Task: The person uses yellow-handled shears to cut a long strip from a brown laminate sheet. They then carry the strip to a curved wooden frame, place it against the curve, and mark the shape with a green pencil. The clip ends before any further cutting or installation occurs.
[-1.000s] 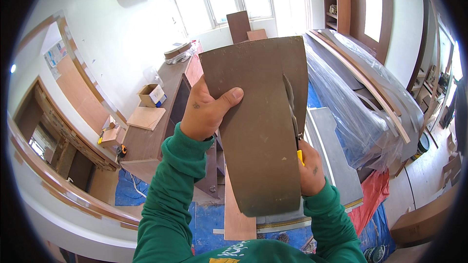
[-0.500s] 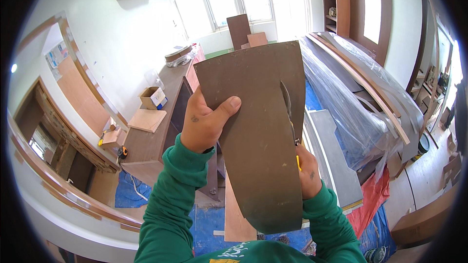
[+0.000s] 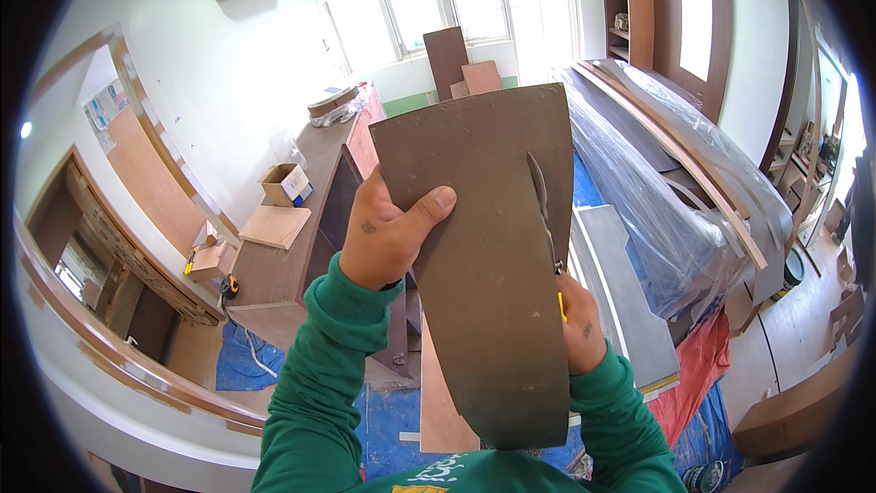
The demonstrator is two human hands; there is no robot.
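A brown sheet, thin and slightly curved like laminate, is held up in front of me. My left hand grips its left edge, thumb on the near face and fingers hidden behind. At the right edge, my right hand is closed around yellow-handled snips, mostly hidden by the sheet. One dark snips blade lies along a slit in the sheet, on the near face; the other blade is out of sight.
A brown cabinet at left carries a small open carton and a wooden board. A tape measure sits by its corner. Plastic-wrapped panels lie at right, with grey panels beside them. Blue sheeting covers the floor below.
The brown sheet has shifted slightly down and to the right, with both hands still on it and the snips. The snips' pivot shows less past the sheet's edge.
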